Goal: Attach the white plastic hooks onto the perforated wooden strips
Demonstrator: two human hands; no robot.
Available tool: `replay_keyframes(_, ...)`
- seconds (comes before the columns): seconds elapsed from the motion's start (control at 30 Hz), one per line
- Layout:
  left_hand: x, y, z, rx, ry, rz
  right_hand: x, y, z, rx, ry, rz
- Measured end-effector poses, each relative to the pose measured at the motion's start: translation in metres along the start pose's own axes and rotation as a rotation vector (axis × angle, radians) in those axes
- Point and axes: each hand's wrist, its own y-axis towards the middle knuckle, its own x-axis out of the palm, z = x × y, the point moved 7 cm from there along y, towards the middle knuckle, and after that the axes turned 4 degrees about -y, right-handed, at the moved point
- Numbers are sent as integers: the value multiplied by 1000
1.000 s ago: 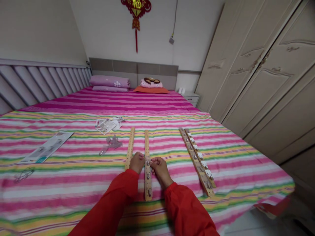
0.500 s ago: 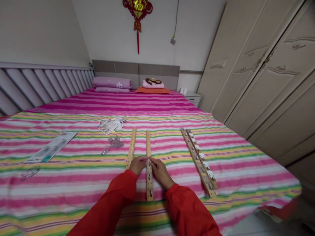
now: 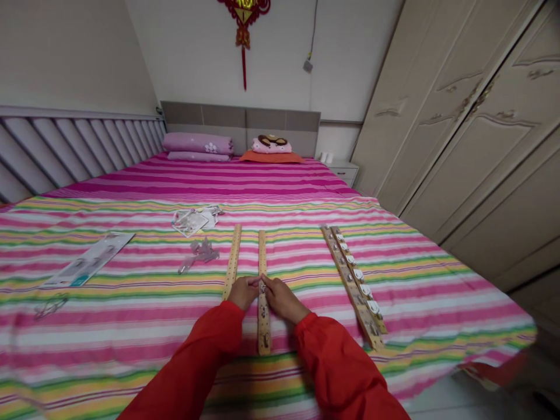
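A narrow wooden strip with holes (image 3: pixel 262 254) lies lengthwise in front of me, and small shiny metal pieces (image 3: pixel 264 338) sit along its near half. My left hand (image 3: pixel 244 291) is closed in a pinch at the strip's left edge. From the right, my right hand (image 3: pixel 280 296) pinches at the same spot, so the fingertips of both hands nearly meet over the strip beside a metal piece. What lies between the fingers is too small and covered to make out. A second holed wooden strip (image 3: pixel 233 259) lies just left, partly behind my left hand.
On the right lie two wooden strips, one with metal pieces (image 3: pixel 350 286), the other with white round parts (image 3: pixel 359 274). Leftward are small clear plastic packets (image 3: pixel 201 252), a pile of cards and packets (image 3: pixel 195 220), a long clear package (image 3: pixel 90 259) and a wire-like bundle (image 3: pixel 51 304).
The view has shifted slightly. Both hands stay pinched at the same place on the strip, with only small finger movements.
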Motion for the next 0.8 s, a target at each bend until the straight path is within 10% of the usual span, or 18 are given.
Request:
replay_keyframes(0.27,-2,5,-9,-35,-40,24,-1,-8,-1,-3,32,-18)
replay_keyframes(0.53,-5,3,-6,-95,-63,47,1,-20,25,242,834,3)
replay_keyframes(0.8,-13,-6,11,-63,-39,22,4,-24,27,349,983,83)
